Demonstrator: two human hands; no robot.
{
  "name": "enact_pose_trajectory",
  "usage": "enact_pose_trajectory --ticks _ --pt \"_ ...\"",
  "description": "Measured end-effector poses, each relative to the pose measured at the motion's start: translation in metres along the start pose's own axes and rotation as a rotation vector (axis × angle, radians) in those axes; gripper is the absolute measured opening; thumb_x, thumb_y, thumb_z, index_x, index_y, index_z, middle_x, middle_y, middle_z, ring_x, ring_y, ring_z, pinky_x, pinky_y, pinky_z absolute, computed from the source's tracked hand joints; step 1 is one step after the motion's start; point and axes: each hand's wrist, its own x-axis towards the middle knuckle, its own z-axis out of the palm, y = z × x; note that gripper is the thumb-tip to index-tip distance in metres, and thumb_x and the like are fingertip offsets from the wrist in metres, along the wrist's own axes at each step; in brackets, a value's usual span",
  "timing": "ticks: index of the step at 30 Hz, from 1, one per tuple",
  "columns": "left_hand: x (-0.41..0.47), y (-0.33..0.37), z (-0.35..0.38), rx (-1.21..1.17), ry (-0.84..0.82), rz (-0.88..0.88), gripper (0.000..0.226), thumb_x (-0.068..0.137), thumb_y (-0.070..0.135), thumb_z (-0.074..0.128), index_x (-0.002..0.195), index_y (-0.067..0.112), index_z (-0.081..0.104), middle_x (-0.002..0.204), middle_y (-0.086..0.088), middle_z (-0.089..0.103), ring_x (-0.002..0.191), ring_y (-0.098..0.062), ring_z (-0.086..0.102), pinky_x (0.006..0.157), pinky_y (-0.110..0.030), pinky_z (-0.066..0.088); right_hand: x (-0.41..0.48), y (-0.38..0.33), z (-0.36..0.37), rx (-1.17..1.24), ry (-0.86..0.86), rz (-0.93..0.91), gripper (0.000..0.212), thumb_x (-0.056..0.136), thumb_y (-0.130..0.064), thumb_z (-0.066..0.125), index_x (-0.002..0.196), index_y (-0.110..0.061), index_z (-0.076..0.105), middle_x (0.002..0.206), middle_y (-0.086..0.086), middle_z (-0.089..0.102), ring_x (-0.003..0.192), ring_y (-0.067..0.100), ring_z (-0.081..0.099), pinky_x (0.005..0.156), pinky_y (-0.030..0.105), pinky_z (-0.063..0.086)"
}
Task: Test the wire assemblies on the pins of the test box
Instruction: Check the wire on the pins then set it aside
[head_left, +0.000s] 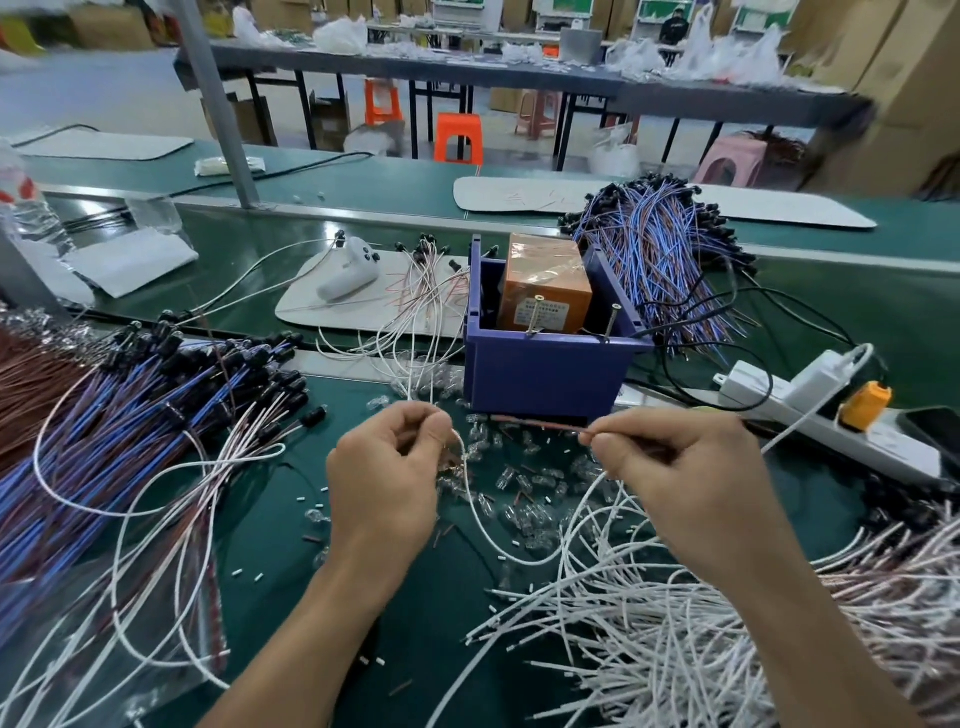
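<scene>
Bare left hand (384, 488), bare right hand (691, 467), bare forearms (311, 634).

The green worktop (395, 187) runs from side to side, and a grey post (218, 98) stands on it at 11 o'clock. Behind it, at 12 o'clock, is a long grey table (467, 73) with white plastic bags (727, 52) on top. Near its legs are an orange stool (460, 136) and a pink stool (730, 161). Big cardboard boxes (893, 78) stand at 2 o'clock. The floor (104, 98) is grey.

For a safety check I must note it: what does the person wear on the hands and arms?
The left hand and the right hand are bare: no gloves, rings or watch. The left forearm and the right forearm show no sleeve.
</scene>
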Motion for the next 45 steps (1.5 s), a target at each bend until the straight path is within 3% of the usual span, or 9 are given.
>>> enact_pose_trajectory --ticks 4,8,12,15,20,26,31,37,45 --pt "0.001 0.011 0.001 -0.488 -0.049 -0.209 0.009 0.099 0.013 0.065 0.091 0.01 0.07 0.082 -0.011 0.079 0.07 -0.021 0.076 0.056 -0.022 0.057 -0.009 -0.004 0.018 -0.643 0.151 -0.065 0.013 0.088 -0.024 0.078 0.077 -0.032 0.079 0.063 -0.01 0.068 0.063 0.007 0.053 0.09 0.037 0.034" --pt "-0.002 0.021 0.001 -0.603 -0.119 -0.258 0.013 0.092 0.013 0.07 0.081 0.018 0.076 0.083 -0.016 0.078 0.067 -0.018 0.075 0.055 -0.02 0.056 -0.011 -0.015 0.032 -0.703 0.288 -0.07 0.014 0.09 -0.024 0.071 0.077 -0.026 0.076 0.057 -0.005 0.067 0.055 0.02 0.055 0.082 0.037 0.038" --pt "-0.01 0.029 0.001 -0.601 -0.253 -0.194 0.01 0.079 0.015 0.078 0.079 0.025 0.08 0.084 -0.014 0.079 0.068 -0.017 0.074 0.059 -0.021 0.057 -0.012 -0.02 0.043 -0.529 0.063 0.017 0.016 0.096 -0.036 0.062 0.087 -0.032 0.074 0.056 -0.009 0.064 0.048 0.013 0.052 0.056 0.03 0.044" --pt "-0.018 0.032 0.005 -0.575 -0.271 -0.165 0.015 0.074 0.009 0.087 0.08 0.02 0.08 0.082 -0.017 0.078 0.068 -0.021 0.075 0.062 -0.025 0.059 -0.01 -0.014 0.047 -0.199 -0.174 0.108 0.017 0.097 -0.037 0.062 0.087 -0.036 0.076 0.065 -0.015 0.07 0.059 0.008 0.064 0.058 0.033 0.054" --pt "-0.021 0.034 0.004 -0.612 -0.265 -0.175 0.016 0.064 0.022 0.088 0.078 0.02 0.08 0.078 -0.02 0.076 0.064 -0.02 0.073 0.06 -0.025 0.059 -0.005 -0.002 0.051 0.082 -0.013 0.195 0.012 0.09 -0.027 0.075 0.09 -0.037 0.081 0.067 -0.02 0.073 0.058 0.0 0.068 0.056 0.02 0.055" --pt "-0.019 0.03 0.004 -0.691 -0.222 -0.22 0.013 0.069 0.017 0.085 0.08 0.021 0.08 0.075 -0.017 0.075 0.062 -0.02 0.071 0.059 -0.023 0.057 -0.001 -0.001 0.049 0.385 -0.416 0.29 0.018 0.089 -0.015 0.068 0.086 -0.027 0.082 0.072 0.005 0.076 0.052 0.015 0.055 0.055 0.025 0.048" --pt "-0.02 0.025 0.004 -0.527 -0.139 -0.179 0.032 0.062 0.042 0.094 0.086 0.027 0.08 0.082 -0.005 0.078 0.074 -0.015 0.072 0.068 -0.02 0.057 0.001 -0.002 0.051 0.454 -0.183 0.288 0.013 0.086 -0.016 0.069 0.083 -0.023 0.079 0.072 0.006 0.076 0.056 0.02 0.064 0.061 0.044 0.058" --pt "-0.025 0.031 0.011 -0.446 -0.5 -0.211 0.015 0.082 0.028 0.07 0.088 0.028 0.084 0.08 -0.006 0.079 0.073 -0.015 0.075 0.068 -0.023 0.059 0.01 -0.005 0.041 0.521 -0.152 0.218 0.02 0.091 -0.002 0.069 0.081 -0.016 0.079 0.067 0.009 0.073 0.053 0.019 0.058 0.053 0.027 0.05" --pt "0.019 0.042 -0.015 -0.043 -0.078 -0.131 0.018 0.083 0.02 0.084 0.073 0.035 0.081 0.066 0.007 0.076 0.053 -0.002 0.066 0.054 -0.02 0.052 0.049 -0.017 -0.038 0.155 0.044 0.087 0.019 0.097 -0.019 0.069 0.087 -0.028 0.082 0.063 -0.002 0.071 0.053 0.007 0.055 0.055 0.029 0.047"
